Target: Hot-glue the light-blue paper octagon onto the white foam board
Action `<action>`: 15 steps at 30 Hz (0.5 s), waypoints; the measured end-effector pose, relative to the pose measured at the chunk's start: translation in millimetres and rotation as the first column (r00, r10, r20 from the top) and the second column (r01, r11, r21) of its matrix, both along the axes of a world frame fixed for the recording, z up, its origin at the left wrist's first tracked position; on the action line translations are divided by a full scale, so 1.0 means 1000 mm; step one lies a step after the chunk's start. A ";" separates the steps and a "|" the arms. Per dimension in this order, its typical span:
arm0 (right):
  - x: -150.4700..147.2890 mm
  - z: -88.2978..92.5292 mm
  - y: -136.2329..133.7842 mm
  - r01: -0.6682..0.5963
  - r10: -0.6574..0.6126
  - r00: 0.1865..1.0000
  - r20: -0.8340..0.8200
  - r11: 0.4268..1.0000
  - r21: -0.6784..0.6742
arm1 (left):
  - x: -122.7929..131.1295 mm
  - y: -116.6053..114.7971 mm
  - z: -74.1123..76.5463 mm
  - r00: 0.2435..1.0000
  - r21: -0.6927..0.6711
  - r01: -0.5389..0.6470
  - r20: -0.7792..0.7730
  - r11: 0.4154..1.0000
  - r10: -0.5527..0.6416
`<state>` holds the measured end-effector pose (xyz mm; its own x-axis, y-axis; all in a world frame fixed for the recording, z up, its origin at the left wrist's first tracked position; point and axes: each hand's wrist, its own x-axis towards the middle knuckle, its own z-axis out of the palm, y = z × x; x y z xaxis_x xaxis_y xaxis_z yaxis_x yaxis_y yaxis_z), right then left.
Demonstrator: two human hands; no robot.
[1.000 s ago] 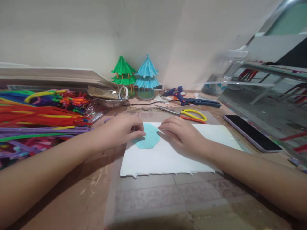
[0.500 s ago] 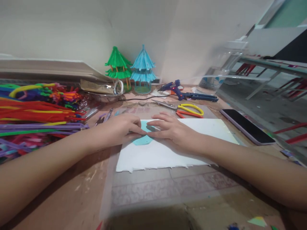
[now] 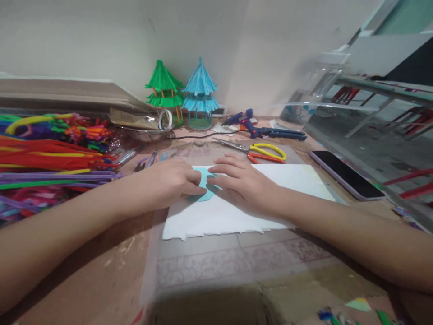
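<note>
A teal paper shape [image 3: 204, 191] lies on a white sheet [image 3: 277, 189] with a torn front edge. Both hands meet over the shape and cover most of it. My left hand [image 3: 172, 180] has its fingers curled together, pinching the shape's left edge. My right hand [image 3: 241, 180] lies flat on the shape's right side with its fingers stretched out towards the left hand. The fingertips of the two hands almost touch.
A pile of coloured pipe cleaners [image 3: 50, 153] fills the left. At the back stand a green model pagoda [image 3: 164, 90] and a blue model pagoda [image 3: 200, 92], beside a metal bowl [image 3: 145, 133]. A blue glue gun [image 3: 257, 128], yellow-handled scissors [image 3: 264, 153] and a phone [image 3: 347, 179] lie to the right.
My right hand has slid left across the teal shape until it meets the left hand, so more of the shape is covered. The view has shifted slightly.
</note>
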<state>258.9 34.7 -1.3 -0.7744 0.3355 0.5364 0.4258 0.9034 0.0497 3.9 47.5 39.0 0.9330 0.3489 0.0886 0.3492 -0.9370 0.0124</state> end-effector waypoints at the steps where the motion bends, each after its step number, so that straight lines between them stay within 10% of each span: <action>1: 0.000 0.000 0.000 0.004 -0.004 1.000 -0.004 1.000 -0.010 | 0.001 -0.001 0.000 1.000 -0.015 -0.002 0.009 1.000 0.002; 15: -0.001 0.000 0.001 -0.009 0.008 1.000 -0.022 0.999 -0.053 | -0.012 -0.001 -0.005 0.994 -0.192 -0.106 0.003 0.976 0.109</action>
